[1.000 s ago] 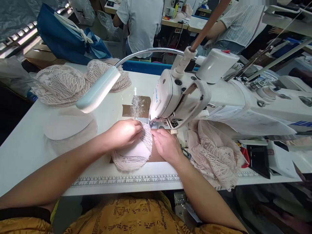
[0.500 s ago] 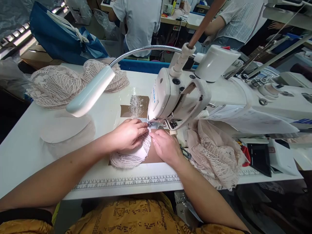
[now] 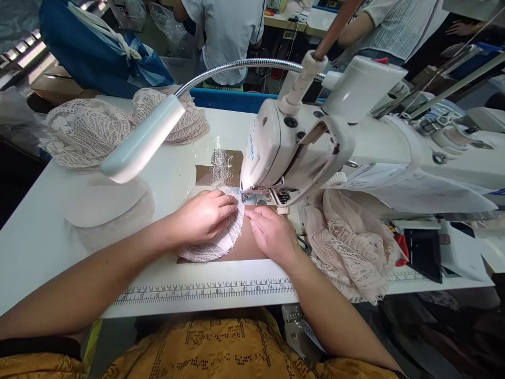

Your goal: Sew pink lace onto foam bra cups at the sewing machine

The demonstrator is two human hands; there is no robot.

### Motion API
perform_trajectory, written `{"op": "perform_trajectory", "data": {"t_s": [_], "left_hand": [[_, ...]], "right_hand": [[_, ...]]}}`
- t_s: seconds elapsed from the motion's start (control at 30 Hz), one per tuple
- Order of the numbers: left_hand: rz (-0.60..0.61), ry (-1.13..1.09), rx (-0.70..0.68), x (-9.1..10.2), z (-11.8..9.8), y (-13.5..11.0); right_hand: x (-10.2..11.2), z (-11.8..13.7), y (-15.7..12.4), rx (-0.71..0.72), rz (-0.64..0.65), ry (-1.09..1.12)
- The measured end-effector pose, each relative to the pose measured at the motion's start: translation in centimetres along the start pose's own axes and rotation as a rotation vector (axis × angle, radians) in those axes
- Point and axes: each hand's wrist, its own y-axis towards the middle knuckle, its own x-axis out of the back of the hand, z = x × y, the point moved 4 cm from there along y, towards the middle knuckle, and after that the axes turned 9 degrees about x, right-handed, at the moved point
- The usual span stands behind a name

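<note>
A pale lace piece (image 3: 238, 225) with a curved edge and a smooth white layer lies beneath the needle area of the white sewing machine (image 3: 262, 150). My left hand (image 3: 208, 213) rests on top of it, fingers bent and pressed together, holding it down left of the presser foot. Part of the lace is hidden under that hand, and some shows beyond the fingers. Close by its right edge is my right hand (image 3: 274, 234), closed, with thumb and index fingertip together at the edge. Whether a bit of fabric is between those fingertips cannot be made out.
A lamp (image 3: 144, 139) on a bendy neck hangs over the left side. Lace stacks (image 3: 87, 131) lie behind it, sheer cut pieces (image 3: 114, 210) nearer. Crumpled lace fabric (image 3: 347, 242) is right of the machine. A ruler strip (image 3: 205, 291) runs along the front edge. Two people are beyond.
The lace piece has moved away from me and turned a little past the needle, so more shows beyond my left fingers. My right fingertips sit slightly farther from its edge. The view has shifted slightly.
</note>
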Motion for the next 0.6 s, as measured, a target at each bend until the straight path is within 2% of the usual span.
{"op": "perform_trajectory", "data": {"t_s": [0.4, 0.6], "left_hand": [[-0.025, 0.018, -0.081, -0.62, 0.01, 0.11], [-0.036, 0.016, -0.089, -0.94, -0.12, 0.30]], "right_hand": [[-0.16, 0.56, 0.37, 0.001, 0.109, -0.068], [-0.50, 0.35, 0.58, -0.007, 0.104, -0.078]]}}
